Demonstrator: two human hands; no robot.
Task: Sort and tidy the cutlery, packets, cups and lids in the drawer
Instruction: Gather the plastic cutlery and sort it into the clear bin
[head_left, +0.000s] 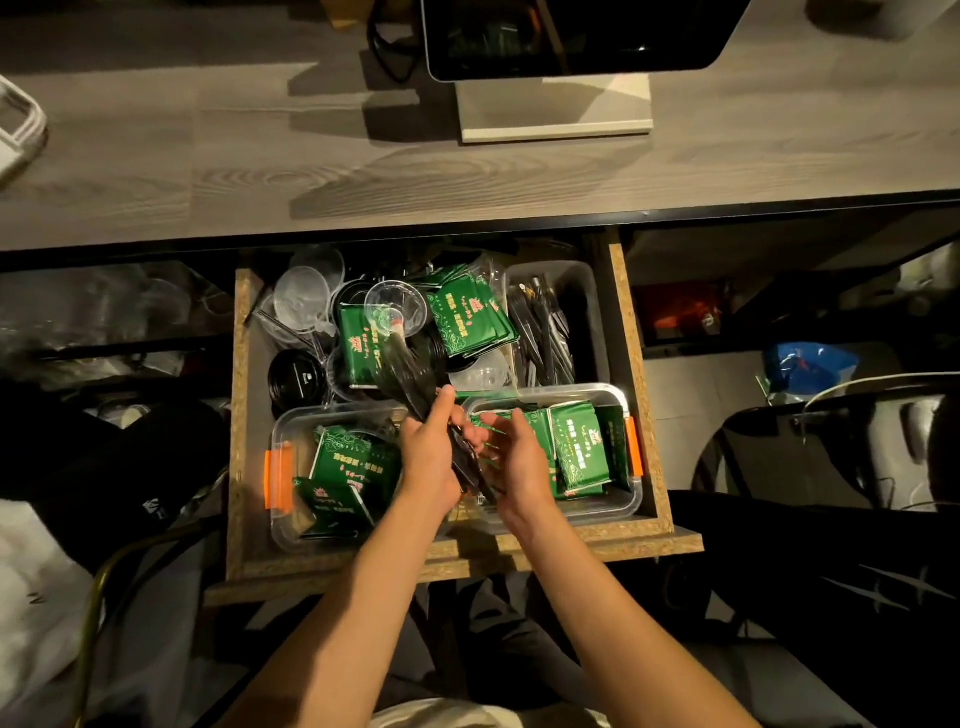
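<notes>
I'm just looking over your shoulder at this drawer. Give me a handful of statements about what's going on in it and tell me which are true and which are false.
1. The left hand grips a bundle of black plastic cutlery. True.
2. The green packets all lie in one container. False: they sit in both clear tubs at the front and also in a loose pile further back.
3. The drawer is pulled open under a wooden counter. True.
4. The grey tray at the back right holds clear cups. False: it holds dark cutlery.
5. The right hand is down at the person's side. False: it is over the drawer, beside the bundle.
</notes>
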